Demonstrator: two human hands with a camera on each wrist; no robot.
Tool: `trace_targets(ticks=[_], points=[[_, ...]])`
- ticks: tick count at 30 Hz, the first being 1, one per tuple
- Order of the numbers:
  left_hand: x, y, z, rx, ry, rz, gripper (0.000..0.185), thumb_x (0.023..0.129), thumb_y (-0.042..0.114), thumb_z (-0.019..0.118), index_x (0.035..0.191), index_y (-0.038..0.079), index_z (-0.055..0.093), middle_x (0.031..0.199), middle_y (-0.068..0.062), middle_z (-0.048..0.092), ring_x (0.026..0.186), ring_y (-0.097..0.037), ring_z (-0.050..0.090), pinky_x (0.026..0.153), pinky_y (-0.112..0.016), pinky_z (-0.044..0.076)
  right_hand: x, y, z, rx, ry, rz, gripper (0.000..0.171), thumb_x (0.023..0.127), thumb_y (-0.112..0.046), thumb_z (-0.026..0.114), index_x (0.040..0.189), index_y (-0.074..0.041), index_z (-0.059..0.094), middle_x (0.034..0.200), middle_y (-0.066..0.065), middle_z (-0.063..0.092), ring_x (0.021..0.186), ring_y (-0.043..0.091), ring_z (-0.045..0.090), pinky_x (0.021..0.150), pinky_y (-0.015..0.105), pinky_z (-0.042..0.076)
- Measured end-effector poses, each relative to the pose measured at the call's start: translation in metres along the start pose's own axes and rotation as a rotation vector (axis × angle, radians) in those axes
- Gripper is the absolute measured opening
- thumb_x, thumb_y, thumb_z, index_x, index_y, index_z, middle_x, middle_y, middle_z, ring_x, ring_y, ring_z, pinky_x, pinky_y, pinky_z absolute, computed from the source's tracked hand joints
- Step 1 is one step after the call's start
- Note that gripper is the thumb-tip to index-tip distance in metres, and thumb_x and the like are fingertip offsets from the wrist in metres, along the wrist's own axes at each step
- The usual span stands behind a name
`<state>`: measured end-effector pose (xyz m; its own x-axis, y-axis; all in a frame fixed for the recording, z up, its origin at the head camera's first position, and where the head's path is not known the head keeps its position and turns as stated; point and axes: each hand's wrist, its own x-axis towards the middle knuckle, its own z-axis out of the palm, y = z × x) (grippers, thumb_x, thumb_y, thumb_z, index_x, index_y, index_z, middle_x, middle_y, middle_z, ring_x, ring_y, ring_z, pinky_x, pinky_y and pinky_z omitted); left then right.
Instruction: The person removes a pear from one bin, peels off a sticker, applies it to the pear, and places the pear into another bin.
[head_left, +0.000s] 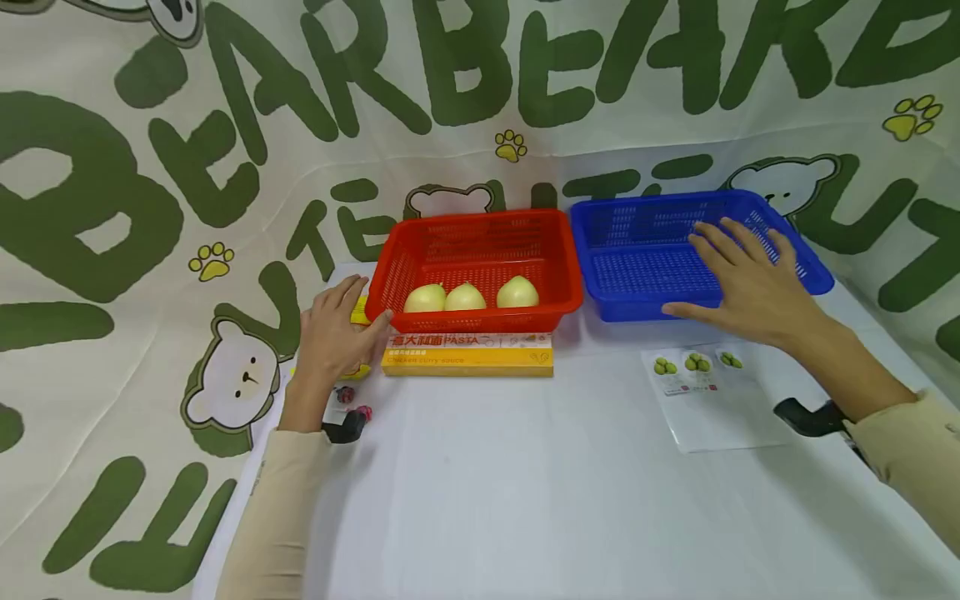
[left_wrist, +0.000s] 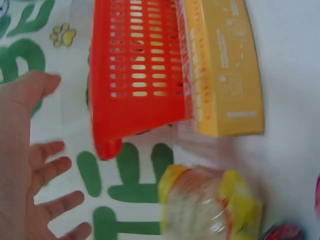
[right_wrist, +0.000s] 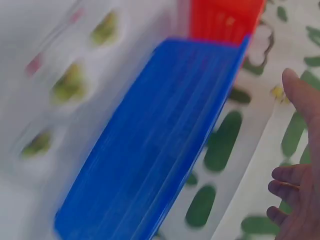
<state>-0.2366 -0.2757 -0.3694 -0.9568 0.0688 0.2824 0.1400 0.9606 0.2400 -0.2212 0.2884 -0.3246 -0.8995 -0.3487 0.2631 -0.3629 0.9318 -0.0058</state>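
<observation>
1. The left hand (head_left: 333,333) lies open with relaxed fingers at the left end of the red basket (head_left: 480,242), fingertips at its near corner; the wrist view shows the palm spread and gripping nothing.
2. The right hand (head_left: 742,279) is also open, fingers straight, stretched over the near right rim of the blue basket (head_left: 637,250), thumb along its front wall. Whether the fingers press the rim or hover cannot be told.
3. Under the left hand sits a yellow packet (left_wrist: 210,205), mostly hidden in the head view and blurred in the wrist view; its contents are unreadable.
4. The red basket holds three pale round fruits (head_left: 465,297) in a row along its near wall. The blue basket stands just beside it to the right, and its visible floor holds nothing.
5. A yellow pasta box (head_left: 468,354) lies against the red basket's front.
6. A clear bag printed with green fruits (head_left: 697,367) lies on the white table (head_left: 525,483) before the blue basket, smeared in the right wrist view.
</observation>
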Motion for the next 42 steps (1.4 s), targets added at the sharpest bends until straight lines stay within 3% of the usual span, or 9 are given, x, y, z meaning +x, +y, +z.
trace_targets(ticks=[7, 14, 19, 26, 33, 42], points=[[0.005, -0.013, 0.012, -0.1, 0.009, -0.073, 0.076, 0.092, 0.059, 0.052, 0.154, 0.016, 0.041, 0.158, -0.01, 0.035, 0.142, -0.038, 0.029, 0.109, -0.068, 0.024, 0.057, -0.061, 0.012, 0.129, 0.012, -0.078, 0.097, 0.083, -0.064, 0.068, 0.156, -0.01, 0.033, 0.159, 0.017, 0.03, 0.147, 0.04, 0.017, 0.11, 0.072, 0.009], [0.004, -0.012, 0.019, -0.201, -0.015, -0.112, 0.077, 0.091, 0.063, 0.052, 0.152, 0.017, 0.044, 0.156, -0.01, 0.04, 0.142, -0.037, 0.03, 0.11, -0.068, 0.024, 0.105, -0.105, 0.033, 0.155, -0.068, -0.127, 0.089, 0.083, -0.061, 0.071, 0.15, -0.008, 0.045, 0.154, 0.016, 0.041, 0.143, 0.038, 0.027, 0.109, 0.07, 0.016], [0.004, -0.011, 0.013, -0.181, -0.055, -0.1, 0.074, 0.093, 0.057, 0.055, 0.153, 0.017, 0.042, 0.157, -0.008, 0.038, 0.142, -0.036, 0.029, 0.105, -0.069, 0.032, 0.131, -0.131, 0.051, 0.131, -0.147, -0.165, 0.085, 0.08, -0.061, 0.072, 0.145, -0.009, 0.053, 0.149, 0.014, 0.048, 0.14, 0.035, 0.031, 0.108, 0.067, 0.018], [0.006, -0.012, 0.011, -0.16, -0.1, -0.072, 0.074, 0.093, 0.059, 0.053, 0.155, 0.02, 0.04, 0.158, -0.008, 0.037, 0.142, -0.037, 0.03, 0.106, -0.07, 0.03, 0.155, -0.146, 0.07, 0.092, -0.268, -0.176, 0.082, 0.078, -0.062, 0.075, 0.142, -0.013, 0.058, 0.142, 0.009, 0.056, 0.131, 0.029, 0.037, 0.103, 0.057, 0.024], [0.005, -0.016, 0.011, -0.154, -0.085, -0.088, 0.076, 0.092, 0.059, 0.056, 0.155, 0.02, 0.039, 0.157, -0.009, 0.038, 0.139, -0.038, 0.033, 0.1, -0.071, 0.037, 0.172, -0.155, 0.086, 0.093, -0.351, -0.2, 0.069, 0.079, -0.055, 0.078, 0.134, -0.015, 0.065, 0.116, 0.004, 0.069, 0.123, 0.028, 0.044, 0.099, 0.054, 0.025], [0.019, -0.017, 0.024, -0.18, -0.105, -0.092, 0.077, 0.091, 0.059, 0.057, 0.156, 0.021, 0.038, 0.159, -0.007, 0.036, 0.142, -0.037, 0.031, 0.102, -0.07, 0.036, 0.187, -0.156, 0.107, 0.098, -0.327, -0.227, 0.066, 0.081, -0.051, 0.076, 0.133, -0.013, 0.063, 0.115, 0.007, 0.068, 0.122, 0.03, 0.045, 0.099, 0.054, 0.026]])
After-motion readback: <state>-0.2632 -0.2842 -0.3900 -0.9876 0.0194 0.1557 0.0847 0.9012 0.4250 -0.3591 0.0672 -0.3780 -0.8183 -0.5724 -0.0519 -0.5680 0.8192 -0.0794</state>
